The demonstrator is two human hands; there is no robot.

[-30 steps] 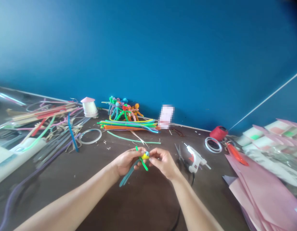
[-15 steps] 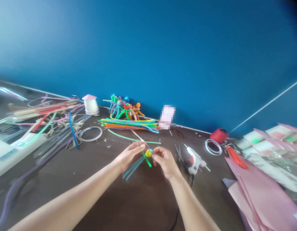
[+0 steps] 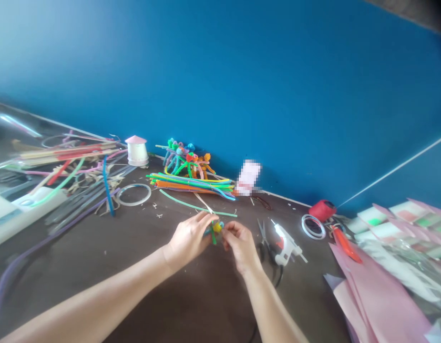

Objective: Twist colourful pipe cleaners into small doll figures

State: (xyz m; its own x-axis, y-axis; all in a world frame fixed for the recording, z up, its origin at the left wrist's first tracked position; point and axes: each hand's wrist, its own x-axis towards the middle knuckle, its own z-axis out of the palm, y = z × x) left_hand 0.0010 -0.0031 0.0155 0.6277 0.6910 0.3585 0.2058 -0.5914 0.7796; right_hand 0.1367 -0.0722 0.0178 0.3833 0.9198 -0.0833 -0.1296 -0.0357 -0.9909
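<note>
Near the middle of the dark table, a small pipe-cleaner piece [image 3: 217, 227] in yellow, green and blue sits between my hands. My left hand [image 3: 191, 234] is closed on its left side, with the thumb and fingers pinched near the green strand and the back of the hand covering part of it. At the yellow and blue end, my right hand [image 3: 238, 240] pinches with thumb and forefinger. Just beyond my hands lie a pale green pipe cleaner [image 3: 191, 206] and a tied bundle of coloured pipe cleaners [image 3: 191, 185].
Scissors [image 3: 263, 236] and a white glue gun [image 3: 287, 244] lie to the right, near red thread [image 3: 322, 210] and pink paper [image 3: 377, 286]. Pipe-cleaner figures [image 3: 189, 159], a white pot [image 3: 137, 151], a ring [image 3: 133, 195] and scattered strips [image 3: 73, 157] stand or lie behind and left.
The piece has turned, so its green strand hangs more upright and the blue-grey strands are mostly hidden by my left hand. My left hand has rotated over it. The view has tilted slightly.
</note>
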